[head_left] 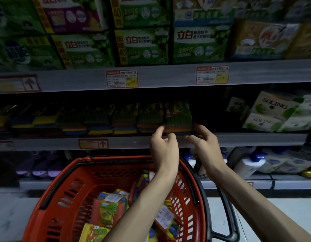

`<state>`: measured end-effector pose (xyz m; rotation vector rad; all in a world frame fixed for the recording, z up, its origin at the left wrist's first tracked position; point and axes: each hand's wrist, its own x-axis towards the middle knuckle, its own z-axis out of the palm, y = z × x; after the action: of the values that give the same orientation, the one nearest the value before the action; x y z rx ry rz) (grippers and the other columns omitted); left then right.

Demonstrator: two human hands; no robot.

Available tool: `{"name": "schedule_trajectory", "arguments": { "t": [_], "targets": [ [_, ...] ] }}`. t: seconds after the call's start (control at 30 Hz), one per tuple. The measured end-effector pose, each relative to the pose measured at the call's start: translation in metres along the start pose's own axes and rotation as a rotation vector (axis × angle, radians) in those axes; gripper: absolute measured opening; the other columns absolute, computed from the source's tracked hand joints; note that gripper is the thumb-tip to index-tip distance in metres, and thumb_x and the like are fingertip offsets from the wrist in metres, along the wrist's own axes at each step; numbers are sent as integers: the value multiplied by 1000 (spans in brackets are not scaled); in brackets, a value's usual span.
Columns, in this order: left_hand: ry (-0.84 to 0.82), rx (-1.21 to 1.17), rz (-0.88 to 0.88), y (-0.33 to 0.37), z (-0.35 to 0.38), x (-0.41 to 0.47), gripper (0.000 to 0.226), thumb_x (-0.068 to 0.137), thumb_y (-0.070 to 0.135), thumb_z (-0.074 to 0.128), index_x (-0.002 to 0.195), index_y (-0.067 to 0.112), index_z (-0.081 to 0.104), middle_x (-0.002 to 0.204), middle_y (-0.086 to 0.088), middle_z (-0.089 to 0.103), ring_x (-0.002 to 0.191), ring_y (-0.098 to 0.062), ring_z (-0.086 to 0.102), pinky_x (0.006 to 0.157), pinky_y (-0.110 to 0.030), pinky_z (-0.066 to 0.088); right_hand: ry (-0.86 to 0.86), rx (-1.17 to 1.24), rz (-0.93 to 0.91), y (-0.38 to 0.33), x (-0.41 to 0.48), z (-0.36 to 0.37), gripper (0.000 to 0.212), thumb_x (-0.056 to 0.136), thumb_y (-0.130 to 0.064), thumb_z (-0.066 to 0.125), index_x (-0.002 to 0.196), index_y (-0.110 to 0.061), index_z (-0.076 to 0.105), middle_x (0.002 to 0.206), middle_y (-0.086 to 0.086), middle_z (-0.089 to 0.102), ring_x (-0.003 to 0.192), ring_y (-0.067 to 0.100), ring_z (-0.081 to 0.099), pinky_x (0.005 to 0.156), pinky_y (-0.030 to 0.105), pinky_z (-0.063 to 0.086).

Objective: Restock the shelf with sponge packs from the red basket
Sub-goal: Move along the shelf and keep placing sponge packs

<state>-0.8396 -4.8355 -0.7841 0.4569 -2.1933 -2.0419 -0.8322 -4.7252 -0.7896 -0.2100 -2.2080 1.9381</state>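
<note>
Both arms reach up over the red basket (pixel 64 198). The left hand (pixel 164 147) and right hand (pixel 204 142) pinch the lower corners of an upright sponge pack (pixel 178 116), rightmost in the shelf (pixel 238 138) row.

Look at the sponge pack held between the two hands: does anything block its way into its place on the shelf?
Nothing visible does. The sponge pack already stands at the right end of the sponge row, left hand and right hand at its lower corners. To its right the shelf is dark.
</note>
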Motion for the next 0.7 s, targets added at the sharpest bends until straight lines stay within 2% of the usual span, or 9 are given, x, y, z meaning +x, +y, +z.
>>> {"name": "schedule_trajectory", "arguments": {
  "t": [0.07,0.17,0.27,0.33,0.43,0.5,0.57,0.63,0.7],
  "targets": [
    [-2,-4,-3,1,-1,-1,43,102,17,53,145,23,53,96,13,68,85,3,65,55,-2,40,-9,-11,-9,1,1,-1,34,94,-10,65,123,-27,65,108,-11,72,74,-4,60,71,22,44],
    [21,-9,-15,1,-3,0,41,102,14,52,142,21,57,81,21,61,78,2,66,53,-2,41,-24,-18,-16,0,2,-1,33,94,-9,65,119,-31,65,105,-17,71,82,-6,63,73,21,45],
    [42,-13,-19,2,-3,2,40,101,13,53,141,20,58,78,20,61,77,1,66,59,-10,44,-26,-36,10,-2,5,0,38,93,-10,66,101,-47,61,92,-31,69,77,-6,62,71,22,45],
    [41,-20,-20,2,-3,3,41,101,13,53,141,20,58,78,20,61,80,-2,68,63,-14,44,-22,-56,25,-2,6,-1,39,92,-12,67,95,-50,58,90,-29,69,73,-3,60,70,27,44],
    [41,-26,-19,3,-3,4,41,101,13,53,140,21,58,80,20,62,83,-3,69,65,-15,45,-32,-64,23,-3,7,-2,39,92,-12,66,98,-49,59,97,-18,71,72,1,62,66,27,45],
    [42,-31,-14,2,-4,4,39,101,14,53,139,21,59,82,21,63,84,-3,70,66,-16,46,-44,-53,37,-2,8,-3,35,92,-12,66,104,-44,60,103,-11,71,75,10,62,60,26,47],
    [36,-29,-6,1,-5,3,37,101,14,54,137,21,59,87,23,63,88,-4,70,68,-17,47,-64,-59,49,-1,9,-5,36,93,-12,65,123,-33,62,111,-7,70,83,16,63,55,20,47],
    [34,-42,3,1,-7,3,33,101,13,54,132,23,60,97,21,66,91,-6,71,73,-20,49,-62,-55,69,0,9,-6,47,94,-13,65,139,-22,55,125,-3,65,87,19,62,50,15,47],
    [42,-48,12,1,-9,4,28,101,13,54,125,26,61,105,16,68,93,-7,71,72,-19,49,-38,-47,55,2,8,-6,43,94,-11,64,134,-25,55,126,-3,64,84,18,62,49,13,46]
  ]
}}
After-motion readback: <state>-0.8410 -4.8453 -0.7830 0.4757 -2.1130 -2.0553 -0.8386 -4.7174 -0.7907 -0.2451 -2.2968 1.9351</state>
